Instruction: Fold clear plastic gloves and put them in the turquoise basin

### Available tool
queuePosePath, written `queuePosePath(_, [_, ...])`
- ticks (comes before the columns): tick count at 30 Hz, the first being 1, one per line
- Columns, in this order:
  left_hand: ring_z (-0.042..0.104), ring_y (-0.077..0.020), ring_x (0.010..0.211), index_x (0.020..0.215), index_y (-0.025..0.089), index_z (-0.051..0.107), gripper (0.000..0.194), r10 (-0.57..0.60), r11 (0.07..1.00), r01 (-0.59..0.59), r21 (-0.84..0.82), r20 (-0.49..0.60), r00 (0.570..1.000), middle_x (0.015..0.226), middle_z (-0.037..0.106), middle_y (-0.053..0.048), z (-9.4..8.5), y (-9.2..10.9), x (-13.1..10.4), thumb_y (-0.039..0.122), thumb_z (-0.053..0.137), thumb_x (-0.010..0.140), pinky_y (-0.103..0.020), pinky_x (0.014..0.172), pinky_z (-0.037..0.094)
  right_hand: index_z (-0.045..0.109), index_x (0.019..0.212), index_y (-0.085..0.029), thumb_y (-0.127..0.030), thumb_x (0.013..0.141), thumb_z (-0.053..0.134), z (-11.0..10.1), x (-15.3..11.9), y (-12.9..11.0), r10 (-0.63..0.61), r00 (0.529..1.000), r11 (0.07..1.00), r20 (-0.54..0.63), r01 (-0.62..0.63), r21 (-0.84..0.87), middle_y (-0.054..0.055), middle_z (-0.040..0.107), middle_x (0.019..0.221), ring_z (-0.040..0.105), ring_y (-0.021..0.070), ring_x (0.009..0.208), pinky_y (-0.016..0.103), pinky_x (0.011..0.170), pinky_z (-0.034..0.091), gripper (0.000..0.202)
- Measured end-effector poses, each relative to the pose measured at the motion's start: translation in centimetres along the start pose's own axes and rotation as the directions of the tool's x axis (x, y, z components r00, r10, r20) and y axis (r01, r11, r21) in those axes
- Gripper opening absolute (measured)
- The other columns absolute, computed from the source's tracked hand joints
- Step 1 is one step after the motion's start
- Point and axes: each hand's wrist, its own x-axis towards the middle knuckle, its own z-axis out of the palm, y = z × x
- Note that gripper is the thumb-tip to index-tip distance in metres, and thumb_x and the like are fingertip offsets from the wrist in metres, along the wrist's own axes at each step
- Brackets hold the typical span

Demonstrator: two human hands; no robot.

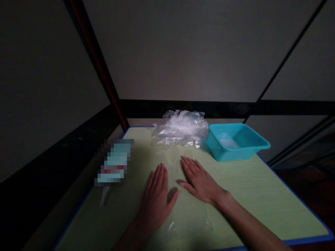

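My left hand [156,197] and my right hand [199,180] lie flat, palms down, side by side on a pale green table [261,195]. Both press on a flat clear plastic bag [174,160] that runs from the far side of the fingers back under the wrists toward me. Fingers are stretched out and close together; neither hand grips anything. Beyond the fingertips sits a crumpled pile of clear plastic bags [180,129].
A teal plastic tub [237,141] stands at the back right, with something pale inside. A blurred-out flat packet [113,162] lies at the left edge. The table has a blue rim [306,240]; dark wall panels and a red post surround it.
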Motion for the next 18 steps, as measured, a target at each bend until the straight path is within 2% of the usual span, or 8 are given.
queuePosePath(9, [0.027, -0.028, 0.126, 0.126, 0.003, 0.034, 0.063, 0.004, 0.999, -0.003, -0.048, 0.03, 1.0, 0.133, 0.036, -0.021, -0.14, 0.52, -0.55, 0.047, 0.038, 0.081, -0.043, 0.1, 0.029, 0.021, 0.135, -0.004, -0.051, 0.087, 0.025, 0.61, 0.0, -0.8, -0.009, 1.0, 0.999, 0.014, 0.009, 0.05, 0.018, 0.019, 0.14, 0.014, 0.0249, 0.129, 0.043, 0.104, 0.022, 0.067])
queuePosePath(18, [0.028, -0.0291, 0.125, 0.126, 0.001, 0.034, 0.066, 0.009, 1.0, -0.008, -0.019, 0.083, 0.997, 0.134, 0.033, -0.021, -0.4, 0.55, -0.38, 0.049, 0.038, 0.081, -0.044, 0.099, 0.029, 0.021, 0.134, -0.003, -0.051, 0.088, 0.024, 0.56, -0.04, -0.69, -0.014, 0.999, 0.998, 0.035, 0.012, 0.054, 0.018, 0.019, 0.139, 0.014, 0.0251, 0.129, 0.043, 0.104, 0.022, 0.067])
